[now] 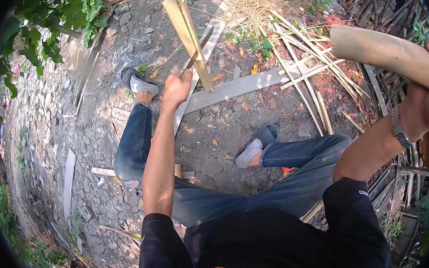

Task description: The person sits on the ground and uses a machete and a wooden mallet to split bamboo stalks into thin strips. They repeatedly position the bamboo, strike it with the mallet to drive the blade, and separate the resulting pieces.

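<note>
dark shirt (265, 242), club (386, 55), knife (206, 37) in split bamboo (179, 24)

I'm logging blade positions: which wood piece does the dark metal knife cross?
The golden wood piece split at its top, beside the left hand; the thin pale strips lie farther right; the right hand holds the thick tan log.

The split length (178, 25) looks like bamboo, pale and fibrous, against a dull, dark metal blade (206, 41); the thick curved length (386, 55) over the ground's right edge is smooth with a faint sheen. Toward the top-right corner, the strips (312, 74) look woody and matt. The ground (205, 142) is rough, cracked earth, the jeans (298, 152) faded denim.
</note>
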Motion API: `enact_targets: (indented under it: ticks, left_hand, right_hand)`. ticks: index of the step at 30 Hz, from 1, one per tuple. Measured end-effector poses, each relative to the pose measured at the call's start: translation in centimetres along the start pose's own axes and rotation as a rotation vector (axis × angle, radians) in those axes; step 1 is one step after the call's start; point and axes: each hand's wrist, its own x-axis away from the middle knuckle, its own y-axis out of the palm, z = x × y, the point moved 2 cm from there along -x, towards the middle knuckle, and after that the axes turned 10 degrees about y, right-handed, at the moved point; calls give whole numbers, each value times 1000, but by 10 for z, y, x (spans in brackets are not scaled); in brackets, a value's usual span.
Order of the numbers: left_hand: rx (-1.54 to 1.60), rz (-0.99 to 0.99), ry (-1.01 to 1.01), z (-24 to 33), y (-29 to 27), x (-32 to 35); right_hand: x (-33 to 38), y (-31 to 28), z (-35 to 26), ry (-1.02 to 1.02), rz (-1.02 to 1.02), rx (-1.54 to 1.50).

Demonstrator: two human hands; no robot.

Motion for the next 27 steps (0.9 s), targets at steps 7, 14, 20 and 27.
enact_targets:
  ticks: [7,14,20,27]
  left_hand:
    - [-232,-183,36,-15,14,5]
    - [-105,-42,106,-30,65,-14]
    - [-108,-51,77,-36,61,-26]
    - [-194,-116,-6,-87,95,-37]
  right_hand:
    - [171,-73,211,1402,-928,1079]
    - [-64,-17,69,487,-215,398]
    - [-13,-4,98,147,-19,-151]
    - [189,-60,266,1339,-860,1141]
